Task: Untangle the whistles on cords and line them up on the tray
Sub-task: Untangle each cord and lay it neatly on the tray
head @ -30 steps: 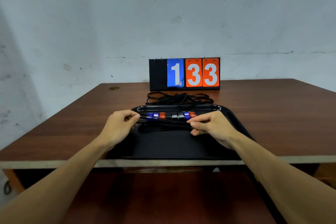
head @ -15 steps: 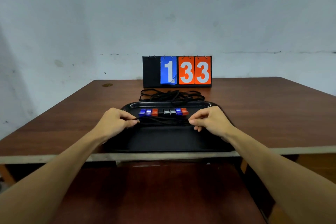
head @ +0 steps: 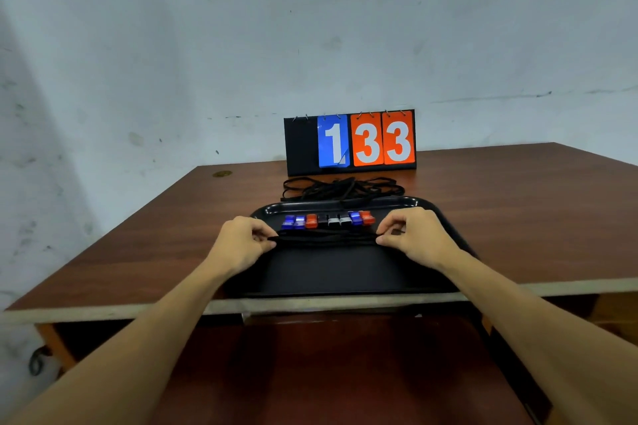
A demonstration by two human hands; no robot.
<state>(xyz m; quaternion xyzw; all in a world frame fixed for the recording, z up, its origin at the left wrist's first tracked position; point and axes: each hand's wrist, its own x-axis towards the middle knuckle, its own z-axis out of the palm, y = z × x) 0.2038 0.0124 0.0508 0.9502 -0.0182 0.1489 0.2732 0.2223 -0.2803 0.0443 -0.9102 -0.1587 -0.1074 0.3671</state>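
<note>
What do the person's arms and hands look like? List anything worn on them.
The left hand and the right hand are bare: no gloves, rings, watch or bracelet visible. The left arm and the right arm are bare too, with no sleeves in view and no visible markings.

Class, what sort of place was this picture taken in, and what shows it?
Probably a bare room set up for a staged, numbered trial: a plain wooden table against a scuffed wall, a flip scoreboard reading 133, and a tray of lined-up whistles.
</note>
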